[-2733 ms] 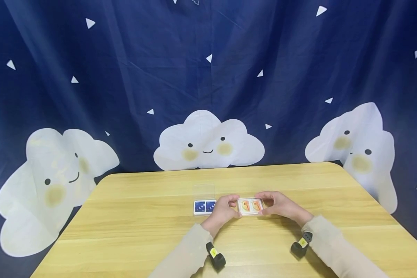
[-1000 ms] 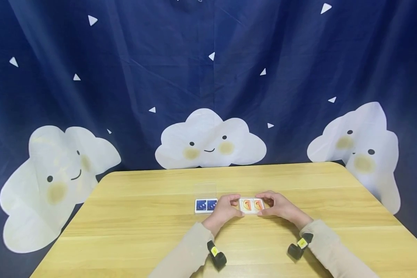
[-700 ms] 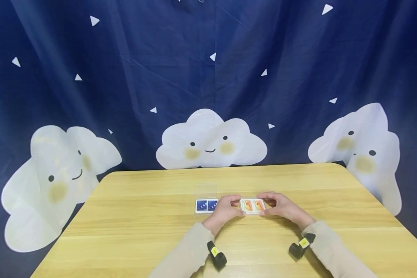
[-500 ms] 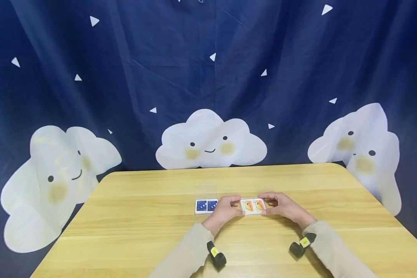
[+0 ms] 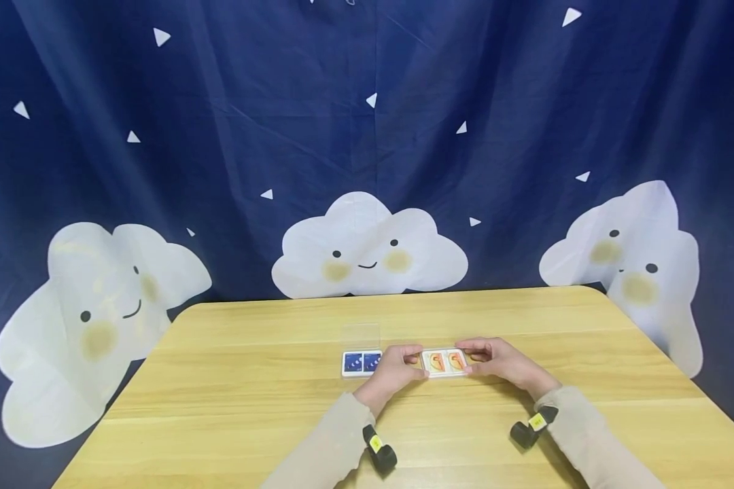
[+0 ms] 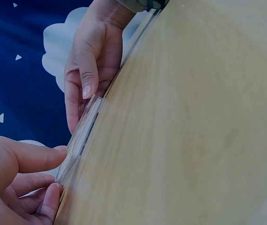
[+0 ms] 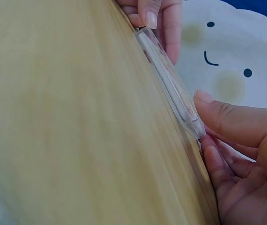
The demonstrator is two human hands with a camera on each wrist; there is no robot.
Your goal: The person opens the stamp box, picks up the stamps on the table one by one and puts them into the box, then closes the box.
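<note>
Barely anything has shifted over the last few seconds. A person sits at a pale wooden counter with both hands around a clear plastic card case lying flat near the middle of the counter. Orange-patterned cards show through its lid.

The left hand holds the case's left end, as it did in the earlier head views. The right hand holds the right end; it has settled a little lower and closer onto the case than a few seconds ago, and the case itself has stayed in place.

From the left wrist camera, the case appears edge-on, thin and transparent, with the left hand's fingers curled and pinching its near end, thumb above and fingertips below. From the right wrist camera, the same case runs away from the right hand's thumb and fingers, which pinch its end in the same way.

Just left of the left hand, blue-backed cards sit on the counter, apart from the case. Behind them stands something faint and transparent, too dim to identify.

Judging from the steady two-handed pinch, the person seems to be working at the case's lid or seam. Whether the case is shut or slightly parted cannot be told.
</note>
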